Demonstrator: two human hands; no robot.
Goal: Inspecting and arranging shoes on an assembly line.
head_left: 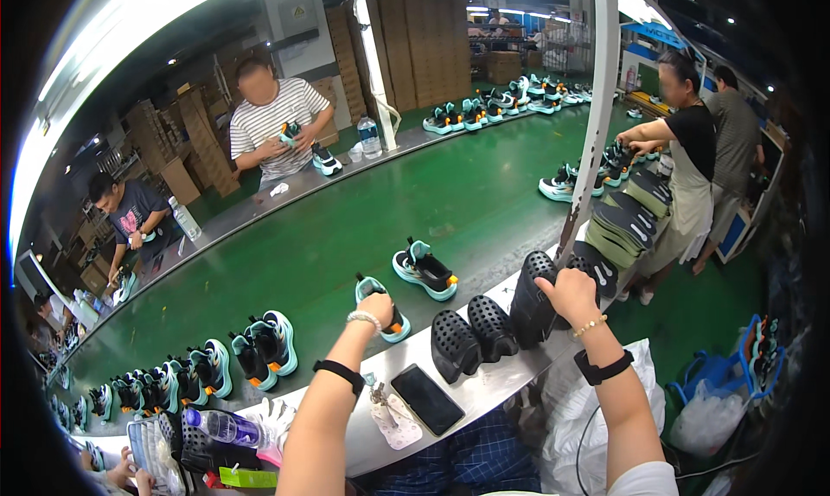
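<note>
My left hand [375,309] is closed on a black and mint sneaker [396,328] with an orange heel, at the near edge of the green belt [346,228]. Fingers bent, my right hand [572,294] grips the edge of an upright black clog [530,304] beside the white post; part of its hold is hidden behind the clog. Two more perforated black clogs [456,347] lean on the metal ledge between my hands. Just beyond my left hand, another matching sneaker [424,271] rests on the belt.
A dark phone [426,399], keys [379,398] and a purple-labelled bottle [223,427] lie on the ledge. Rows of sneakers [164,384] line the belt at left. The white post [595,124] rises at right, near stacked green pads [624,228]. Several people work around the belt.
</note>
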